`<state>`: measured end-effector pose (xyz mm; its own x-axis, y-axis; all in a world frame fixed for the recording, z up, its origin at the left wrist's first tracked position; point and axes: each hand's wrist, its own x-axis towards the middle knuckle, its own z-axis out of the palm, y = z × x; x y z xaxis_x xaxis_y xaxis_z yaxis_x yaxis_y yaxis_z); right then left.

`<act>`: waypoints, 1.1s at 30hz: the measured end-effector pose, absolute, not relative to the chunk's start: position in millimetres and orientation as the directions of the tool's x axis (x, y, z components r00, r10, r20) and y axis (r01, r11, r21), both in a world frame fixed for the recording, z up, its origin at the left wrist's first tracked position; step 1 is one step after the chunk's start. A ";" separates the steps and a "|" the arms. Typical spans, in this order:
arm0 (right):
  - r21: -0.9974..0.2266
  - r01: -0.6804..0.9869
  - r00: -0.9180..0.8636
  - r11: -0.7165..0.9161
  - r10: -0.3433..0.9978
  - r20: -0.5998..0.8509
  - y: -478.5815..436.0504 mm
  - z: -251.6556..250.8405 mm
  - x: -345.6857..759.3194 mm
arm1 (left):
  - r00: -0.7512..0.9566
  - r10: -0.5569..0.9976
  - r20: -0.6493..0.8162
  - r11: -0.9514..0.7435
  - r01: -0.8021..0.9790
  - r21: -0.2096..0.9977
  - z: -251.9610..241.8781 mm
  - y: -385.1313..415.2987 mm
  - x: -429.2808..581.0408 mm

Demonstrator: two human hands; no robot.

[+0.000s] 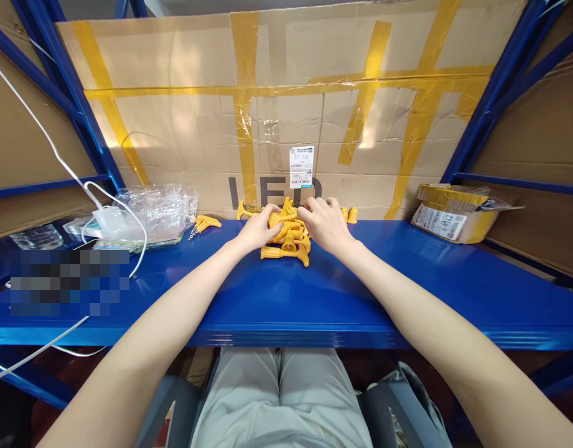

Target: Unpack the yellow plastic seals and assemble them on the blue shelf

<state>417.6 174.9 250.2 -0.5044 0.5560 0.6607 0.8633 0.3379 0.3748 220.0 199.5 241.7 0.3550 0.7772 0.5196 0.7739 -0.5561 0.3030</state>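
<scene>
A heap of yellow plastic pieces (290,231), several with T-shaped handles, lies on the blue shelf between my hands. My left hand (260,227) is at the heap's left side, thumb and forefinger apart, with yellow plastic just beyond the fingertips. On the other side, my right hand (327,223) has its fingers bent in against the heap; what its fingertips hold, if anything, is hidden. In front of the heap a yellow T-handled piece (286,252) lies on its side. Off to the left are yellow handles with metal spirals (204,224), like corkscrews.
Small yellow caps (352,215) stand behind my right hand. Clear plastic bags (155,211) and a white plug with cable (111,221) lie at the left. An opened carton (454,214) sits at the right. A taped cardboard sheet (197,137) backs the blue shelf (384,274).
</scene>
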 end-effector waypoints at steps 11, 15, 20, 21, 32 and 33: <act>0.326 0.859 -0.512 0.396 0.623 0.591 176.0 242.4 419.1 | 0.321 0.781 0.536 -0.425 0.901 0.080 247.3 192.9 215.6; 0.322 0.863 -0.505 0.390 0.628 0.592 174.6 244.0 416.5 | 0.274 0.795 0.541 -0.342 0.939 0.027 249.6 192.5 215.3; 0.347 0.867 -0.498 0.357 0.605 0.621 174.7 244.3 413.6 | 0.247 0.802 0.544 -0.329 0.942 0.058 251.3 192.9 216.5; 0.351 0.868 -0.496 0.350 0.599 0.629 175.0 244.1 413.3 | 0.245 0.801 0.546 -0.335 0.940 0.070 251.3 193.2 216.9; 0.345 0.847 -0.531 0.405 0.606 0.592 175.0 243.5 412.2 | 0.245 0.785 0.569 -0.361 0.927 0.099 251.5 193.8 218.8; 0.339 0.841 -0.539 0.421 0.604 0.588 174.6 243.3 412.0 | 0.244 0.784 0.571 -0.360 0.928 0.097 251.4 193.9 218.4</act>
<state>412.0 174.6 243.3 -0.5386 0.6037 0.5878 0.8415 0.4206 0.3392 218.4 193.9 251.4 0.2444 0.7840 0.5706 0.9281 -0.3596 0.0967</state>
